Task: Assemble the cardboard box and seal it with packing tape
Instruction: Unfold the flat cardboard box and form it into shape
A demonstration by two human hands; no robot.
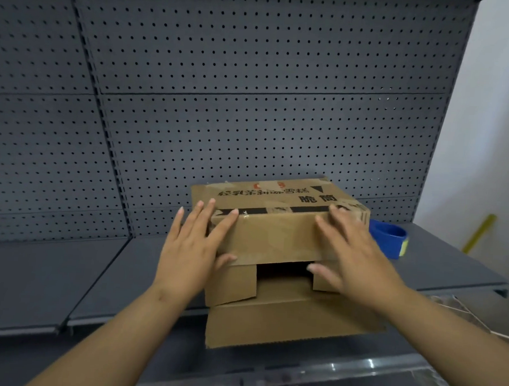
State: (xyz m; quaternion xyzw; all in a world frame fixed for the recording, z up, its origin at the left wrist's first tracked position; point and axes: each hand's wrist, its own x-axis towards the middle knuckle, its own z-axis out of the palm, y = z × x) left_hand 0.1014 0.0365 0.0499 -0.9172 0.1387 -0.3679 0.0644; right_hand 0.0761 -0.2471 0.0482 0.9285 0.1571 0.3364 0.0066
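Observation:
A brown cardboard box [274,234] lies on its side on the grey shelf [133,263], its near end open toward me. The upper flap hangs down, both side flaps are folded in, and the lower flap [285,325] lies flat over the shelf's front edge. Old tape strips and black print mark the top face. My left hand [192,248] presses flat on the box's left corner, thumb under the upper flap. My right hand [352,252] lies flat on the upper flap's right part, thumb at the opening. A blue roll of packing tape [388,238] sits right of the box.
A grey pegboard wall [251,105] rises right behind the box. A white wall with a yellow stick [479,231] leaning on it is at the far right. A clear plastic strip [356,372] runs along the lower front, and wire pieces [458,312] show at the right.

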